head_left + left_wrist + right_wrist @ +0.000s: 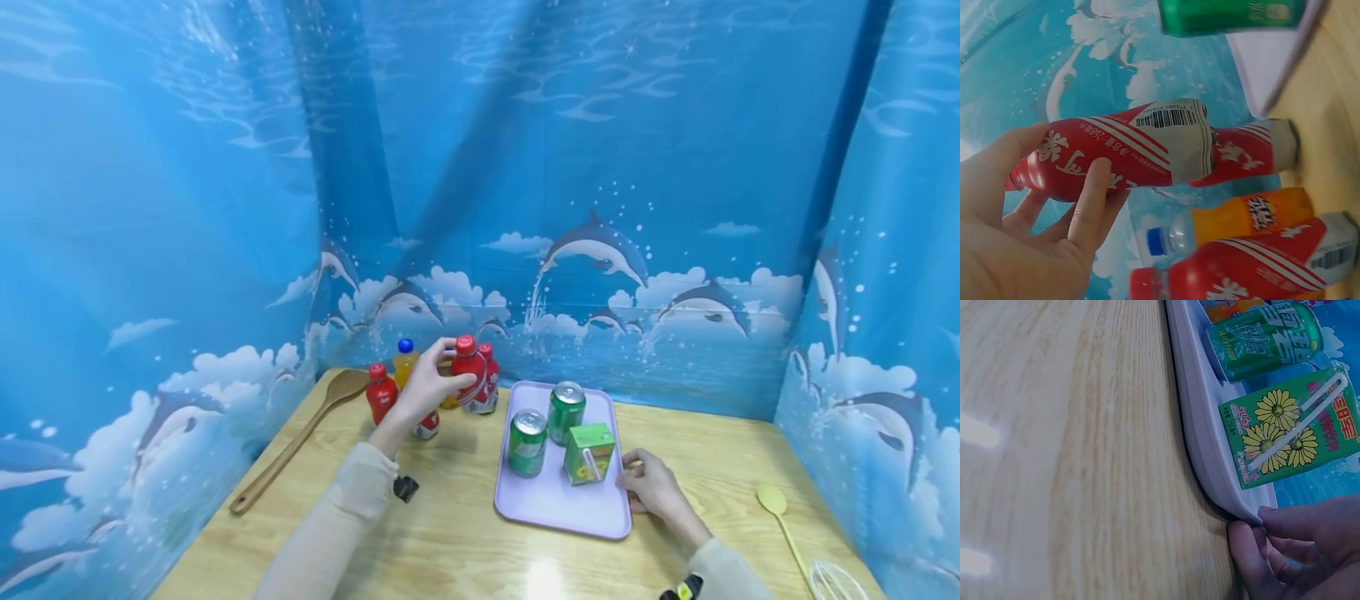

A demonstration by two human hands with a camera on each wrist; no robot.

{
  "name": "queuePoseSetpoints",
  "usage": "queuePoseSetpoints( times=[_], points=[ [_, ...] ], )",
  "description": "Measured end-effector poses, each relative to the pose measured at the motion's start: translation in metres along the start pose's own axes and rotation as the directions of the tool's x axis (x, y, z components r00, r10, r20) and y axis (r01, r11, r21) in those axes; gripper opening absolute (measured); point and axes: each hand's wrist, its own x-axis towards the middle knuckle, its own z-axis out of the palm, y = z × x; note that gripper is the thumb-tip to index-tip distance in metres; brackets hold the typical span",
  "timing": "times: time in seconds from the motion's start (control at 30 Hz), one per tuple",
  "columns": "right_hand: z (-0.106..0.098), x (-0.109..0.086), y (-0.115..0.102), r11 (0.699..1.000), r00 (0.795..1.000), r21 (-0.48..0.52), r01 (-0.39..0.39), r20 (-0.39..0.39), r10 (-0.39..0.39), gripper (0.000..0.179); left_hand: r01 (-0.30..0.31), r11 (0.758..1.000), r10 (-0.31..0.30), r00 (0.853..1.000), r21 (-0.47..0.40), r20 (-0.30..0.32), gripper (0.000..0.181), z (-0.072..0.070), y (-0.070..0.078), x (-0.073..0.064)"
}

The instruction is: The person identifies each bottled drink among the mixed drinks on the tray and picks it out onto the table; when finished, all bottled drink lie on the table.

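Note:
My left hand (429, 387) grips a red cola bottle (467, 360) round its upper part. In the left wrist view the held bottle (1147, 147) has its base raised off the table, and it overlaps another red cola bottle (1250, 150) behind it. At the right, my right hand (654, 483) pinches the edge of a pale purple tray (558, 510) between thumb and fingers. On this tray stand two green drink cans (527, 450) and a green drink carton (589, 458) with a white straw on its front.
Left of the tray are another red cola bottle (381, 395) and an orange soda bottle (406, 362) with a blue cap; my left wrist partly hides more bottles. A wooden spoon (300, 437) lies far left. At right lie a yellow spoon (772, 500) and a white whisk (832, 579).

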Motion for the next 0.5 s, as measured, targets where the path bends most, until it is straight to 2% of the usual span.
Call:
queuePoseSetpoints(
  times=[0.23,0.5],
  points=[
    [-0.001,0.000,-0.001,1.000,1.000,-0.002,-0.004,0.000,0.004,0.037,-0.004,0.996,0.007,0.999,0.085,-0.035,0.055,0.005,-0.020,0.000],
    [-0.001,0.001,0.001,1.000,1.000,-0.002,-0.009,0.006,0.009,0.038,0.006,0.987,0.006,0.997,0.163,-0.078,0.055,0.011,-0.037,-0.001]
  ],
)
